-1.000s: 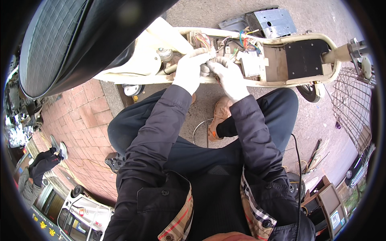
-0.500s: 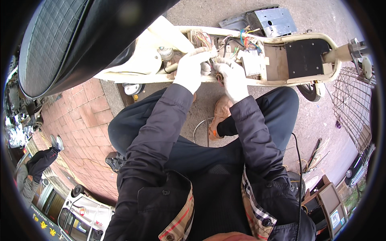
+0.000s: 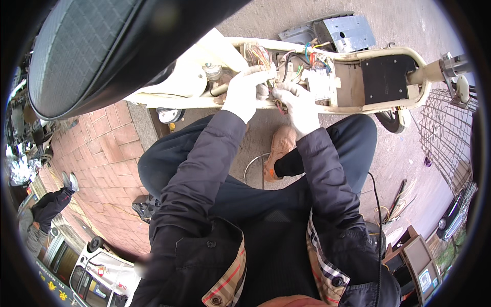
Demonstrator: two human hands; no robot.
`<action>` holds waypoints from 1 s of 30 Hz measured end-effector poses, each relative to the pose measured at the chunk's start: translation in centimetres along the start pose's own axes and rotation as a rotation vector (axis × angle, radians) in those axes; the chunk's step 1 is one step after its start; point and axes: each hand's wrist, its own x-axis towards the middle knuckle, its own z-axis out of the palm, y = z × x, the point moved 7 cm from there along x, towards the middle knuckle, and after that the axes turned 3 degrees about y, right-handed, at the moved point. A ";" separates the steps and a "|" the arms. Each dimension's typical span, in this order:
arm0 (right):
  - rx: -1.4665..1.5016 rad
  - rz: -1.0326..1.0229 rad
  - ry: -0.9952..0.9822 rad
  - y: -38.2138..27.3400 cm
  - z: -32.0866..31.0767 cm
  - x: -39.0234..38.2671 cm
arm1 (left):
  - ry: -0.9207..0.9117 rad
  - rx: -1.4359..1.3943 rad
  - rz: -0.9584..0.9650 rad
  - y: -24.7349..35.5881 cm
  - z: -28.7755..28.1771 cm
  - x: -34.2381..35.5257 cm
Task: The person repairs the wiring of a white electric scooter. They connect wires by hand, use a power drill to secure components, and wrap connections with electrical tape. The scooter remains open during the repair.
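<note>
1. Compared with earlier, right hand (image 3: 300, 108) is farther from left hand (image 3: 242, 93).
2. Both are gloved, fingers curled; I cannot tell their exact grip.
3. Wires (image 3: 282, 108) hang beside right fingertips, at cream frame (image 3: 340, 109).

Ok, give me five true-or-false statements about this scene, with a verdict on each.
1. The left hand wears a white glove. True.
2. The other hand is bare. False: the right hand wears a white glove too.
3. A grey panel lies on the ground beyond the cream frame. True.
4. The flat black plate is at the frame's left end. False: the black plate is toward its right end.
5. Coloured wires show inside the frame. True.
</note>
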 end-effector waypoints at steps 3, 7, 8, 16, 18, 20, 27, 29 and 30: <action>0.086 -0.016 0.001 -0.1 -0.2 -0.2 | -0.001 0.049 0.023 -0.1 -0.1 0.0; 0.062 -0.007 -0.036 -0.3 -0.3 -0.1 | -0.054 0.127 0.034 -0.6 0.0 -0.2; 0.043 0.000 -0.043 -0.3 -0.3 -0.2 | -0.093 0.102 0.044 -0.6 0.2 -0.2; 0.046 -0.091 -0.021 -1.3 0.1 -1.1 | -0.143 0.004 0.022 -1.0 -0.6 0.0; -0.023 -0.115 -0.016 -1.8 0.5 -1.4 | -0.171 -0.001 0.042 -0.8 -0.5 0.1; -0.202 -0.142 -0.021 -2.4 1.0 -1.3 | -0.174 -0.002 0.058 -0.7 -0.4 0.0; -0.121 -0.013 -0.054 -1.8 1.3 0.2 | -0.170 0.000 0.067 -0.2 -0.3 -0.6; 0.057 0.009 -0.033 -1.2 1.2 0.4 | -0.192 -0.013 0.061 -0.2 -0.3 -0.5; 0.145 0.024 -0.017 -0.8 1.1 0.5 | -0.205 -0.025 0.054 -0.3 -0.3 -0.4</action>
